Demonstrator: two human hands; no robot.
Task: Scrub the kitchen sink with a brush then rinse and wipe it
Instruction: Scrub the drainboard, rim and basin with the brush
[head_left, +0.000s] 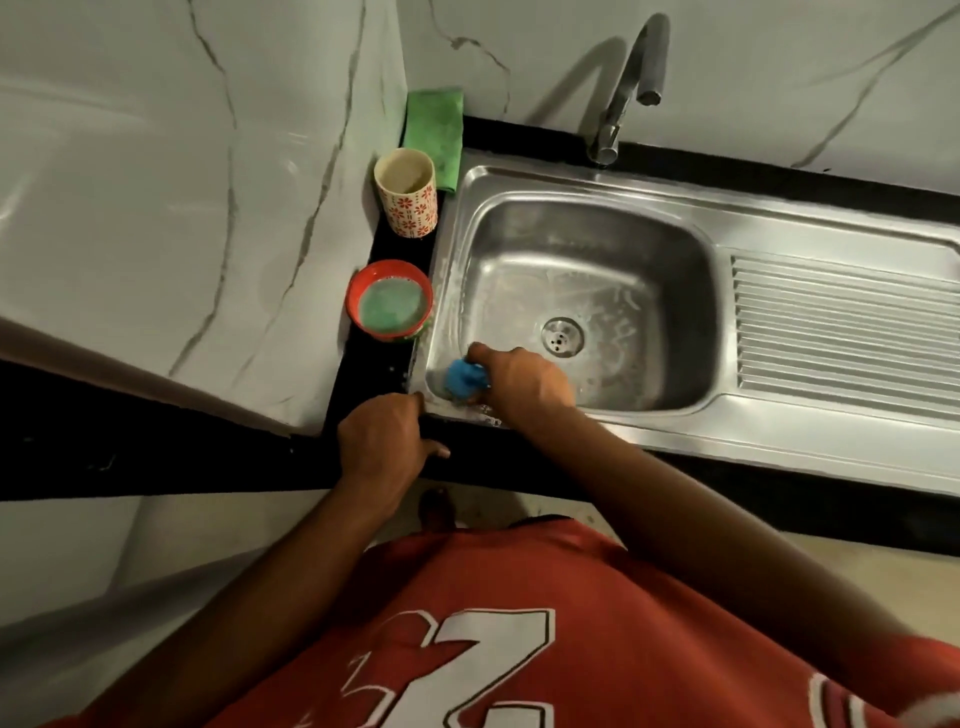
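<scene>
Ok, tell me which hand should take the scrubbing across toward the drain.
Right. The right hand grips the blue brush in the near-left corner of the sink, close to the drain. The left hand rests on the black counter outside it, holding nothing.

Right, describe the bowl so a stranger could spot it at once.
Find the steel sink; on the black counter strip left of it stand two vessels. The bowl is the nearer: low, red, holding greenish liquid, unlike the tall flowered cup behind.
</scene>
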